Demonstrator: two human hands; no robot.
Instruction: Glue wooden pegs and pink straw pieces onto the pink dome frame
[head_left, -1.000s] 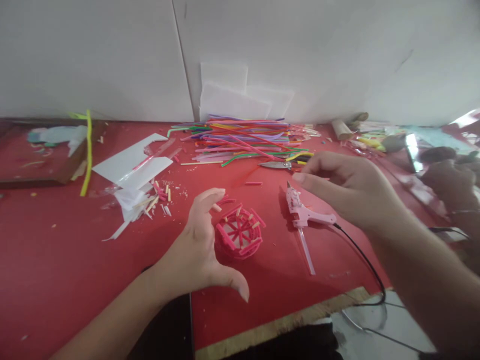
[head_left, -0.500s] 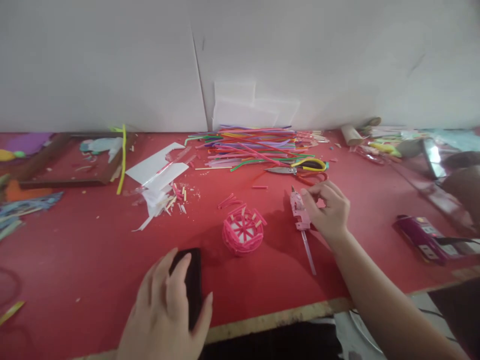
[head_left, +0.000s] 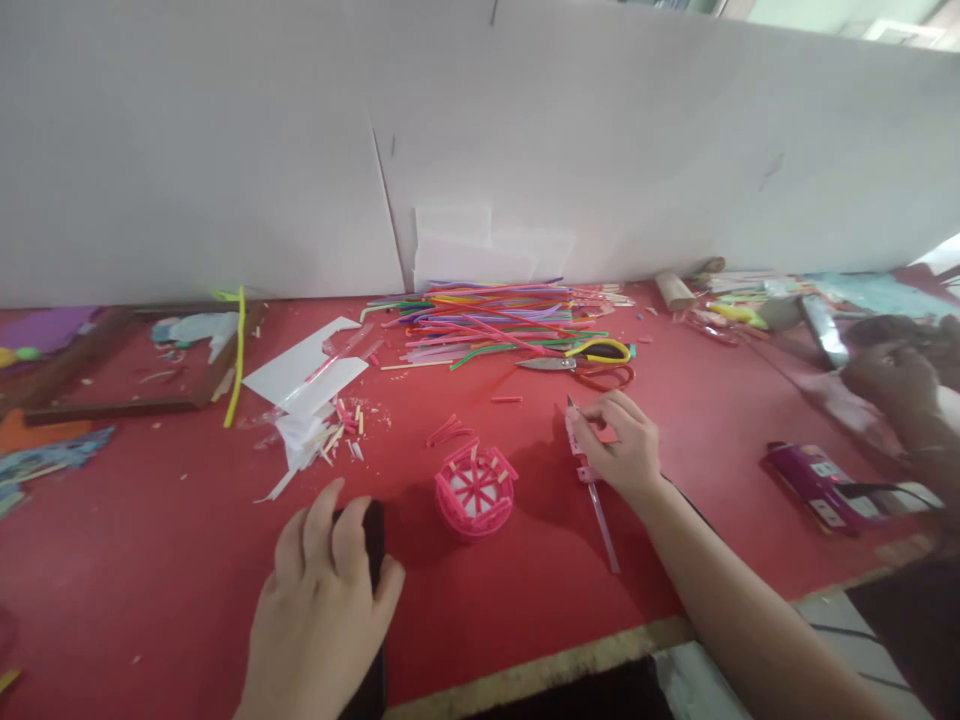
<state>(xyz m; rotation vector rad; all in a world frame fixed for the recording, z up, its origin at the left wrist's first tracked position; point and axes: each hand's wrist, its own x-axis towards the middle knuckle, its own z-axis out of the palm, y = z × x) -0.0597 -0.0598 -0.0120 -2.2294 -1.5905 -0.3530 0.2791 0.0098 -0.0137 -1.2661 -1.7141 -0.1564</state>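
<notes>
My left hand (head_left: 319,590) lies over a black phone (head_left: 373,545) near the front edge, with its fingers curled on the phone and the thumb along the right side. My right hand (head_left: 621,445) has its fingers closed on a pink hot glue gun (head_left: 577,440), whose nozzle points away from me. From the gun's rear a clear glue stick (head_left: 604,530) sticks out towards me. Between both hands stands a small round pink basket (head_left: 474,520), wound from fuzzy-looking strands, with pink spokes over a white base. Short pink pieces (head_left: 450,430) lie just behind it.
Colourful pipe cleaners (head_left: 495,320) are heaped by the white partition (head_left: 225,150), with scissors (head_left: 574,362) in front. White paper scraps (head_left: 307,370) and a brown frame (head_left: 112,408) lie left. At right are a purple power strip (head_left: 821,485) and another person's hands (head_left: 892,375).
My left hand has slid the phone slightly away from me, its thumb closing towards the edge. My right hand has come left, more onto the glue gun. The view has tilted up.
</notes>
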